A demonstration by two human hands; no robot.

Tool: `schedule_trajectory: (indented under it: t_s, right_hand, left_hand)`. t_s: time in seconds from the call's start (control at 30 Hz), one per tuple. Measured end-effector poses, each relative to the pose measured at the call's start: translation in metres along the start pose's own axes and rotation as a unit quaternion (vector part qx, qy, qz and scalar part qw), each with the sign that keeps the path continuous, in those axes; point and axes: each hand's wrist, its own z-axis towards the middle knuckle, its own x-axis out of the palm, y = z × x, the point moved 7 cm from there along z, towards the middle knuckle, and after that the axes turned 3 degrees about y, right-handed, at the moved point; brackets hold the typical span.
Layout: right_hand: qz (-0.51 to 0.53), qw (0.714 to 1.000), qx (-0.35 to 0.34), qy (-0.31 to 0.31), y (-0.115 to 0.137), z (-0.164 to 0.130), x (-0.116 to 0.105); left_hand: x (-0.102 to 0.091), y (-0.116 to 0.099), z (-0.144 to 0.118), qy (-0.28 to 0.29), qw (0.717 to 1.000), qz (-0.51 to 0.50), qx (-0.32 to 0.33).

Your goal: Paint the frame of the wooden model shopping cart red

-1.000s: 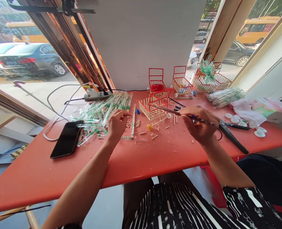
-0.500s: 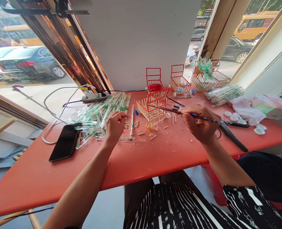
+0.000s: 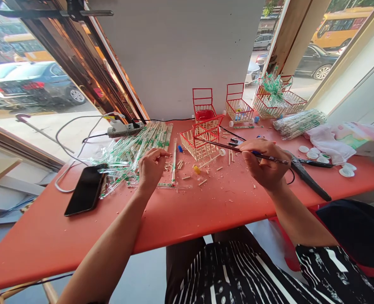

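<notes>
I am watching the right hand (image 3: 264, 164) pinching a long dark rod (image 3: 234, 147), its thin tip reaching toward ten o'clock and hovering at the rim of the small red-and-wood basket (image 3: 199, 141) near the middle of the tabletop (image 3: 180, 211). Compared with a second ago, that hand is sitting almost where it was; only the view is drifting slightly, so I judge the work at the basket to be pausing rather than advancing. The left hand (image 3: 150, 169) is curling with fingers closed narrow over small wooden bits, at about nine o'clock from the basket; whether it is actually gripping a piece I cannot tell. It is lying just beside the heap of wrapped sticks (image 3: 133, 147), which is spreading off toward ten o'clock. A black phone (image 3: 85, 190) is lying well out at nine o'clock. Beyond the basket, at twelve o'clock, finished baskets (image 3: 237, 105) are standing against the wall. At three o'clock from the right hand, black scissors (image 3: 307, 177) and white caps (image 3: 313, 154) are resting. Short wooden offcuts (image 3: 202, 181) are littering the space between the two hands.
</notes>
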Motion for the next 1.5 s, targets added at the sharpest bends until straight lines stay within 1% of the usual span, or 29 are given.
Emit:
schedule_trajectory:
  t_s: [0.13,0.33,0.47,0.67,0.83,1.0,1.17,1.37,1.5]
  right_hand:
    - [-0.014,1.0,-0.016,0.023,0.0029,-0.0017,0.0035]
    - [-0.016,0.999,-0.016,0.039,0.0044,-0.003,0.0052]
    - [-0.013,0.999,-0.018,0.032,0.0056,-0.0029,0.004]
    - [-0.023,0.999,-0.01,0.039,0.0047,-0.0043,0.0045]
    - [0.004,0.999,-0.017,0.037,0.0059,-0.0041,0.0054]
    - [-0.002,0.999,-0.014,0.032,0.005,-0.0052,0.0065]
    - [0.001,0.999,-0.004,0.035,0.0034,-0.0069,0.0063]
    - [-0.001,0.999,-0.013,0.035,0.0048,-0.0067,0.0064]
    - [0.008,1.0,-0.008,0.018,0.0022,-0.0093,0.0043]
  left_hand:
    - [-0.0002,-0.0001,-0.0005,-0.005,1.0,-0.009,0.006]
    - [0.0006,0.0005,-0.0008,-0.001,1.0,-0.008,-0.001]
    - [0.0003,-0.0006,-0.0008,0.0,1.0,-0.007,0.0]
    - [0.0005,0.0002,-0.0006,-0.001,1.0,-0.006,-0.002]
    - [0.0016,0.0018,-0.0001,0.002,1.0,-0.007,0.004]
    - [0.0024,0.0033,-0.0001,0.003,1.0,-0.006,-0.001]
    - [0.0014,0.0013,-0.0002,0.0,1.0,0.003,0.002]
    - [0.0014,-0.0011,-0.0002,0.006,1.0,0.002,-0.003]
    - [0.0014,-0.0009,-0.0003,0.005,1.0,-0.004,-0.002]
